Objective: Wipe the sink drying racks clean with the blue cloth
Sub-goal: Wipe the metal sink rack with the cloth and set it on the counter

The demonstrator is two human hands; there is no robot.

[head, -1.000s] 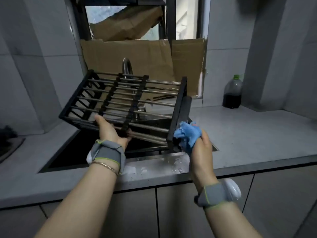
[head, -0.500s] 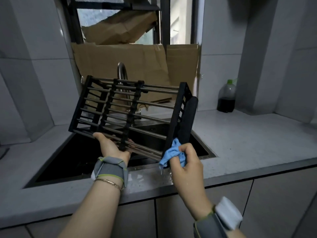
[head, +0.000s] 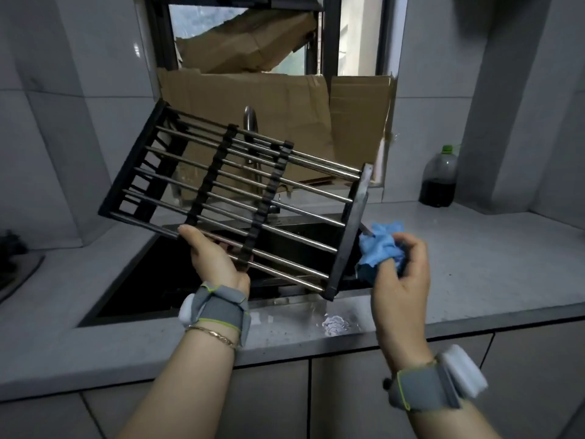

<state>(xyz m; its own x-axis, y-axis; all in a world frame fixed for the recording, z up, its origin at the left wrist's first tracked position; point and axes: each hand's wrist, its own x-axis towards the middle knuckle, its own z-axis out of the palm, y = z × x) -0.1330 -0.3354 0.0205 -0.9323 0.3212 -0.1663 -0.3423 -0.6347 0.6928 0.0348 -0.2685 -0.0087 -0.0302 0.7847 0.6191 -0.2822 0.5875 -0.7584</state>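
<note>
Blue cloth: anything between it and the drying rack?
Nothing visible does. The blue cloth, bunched in the right hand, sits against the right end bar of the drying rack; the left hand holds its lower edge.

Your view is dim and grey-toned. Cool daylight enters from the window [head: 357, 33] ahead, mostly blocked by cardboard [head: 253, 103]. The sink [head: 139, 277] falls into deep shadow. The drying rack [head: 285, 213] rods catch thin highlights, and a wet patch [head: 335, 324] on the bench [head: 490, 264] edge glares white. The blue cloth [head: 381, 247] looks slightly soft. Wall lines bow towards the frame edges
</note>
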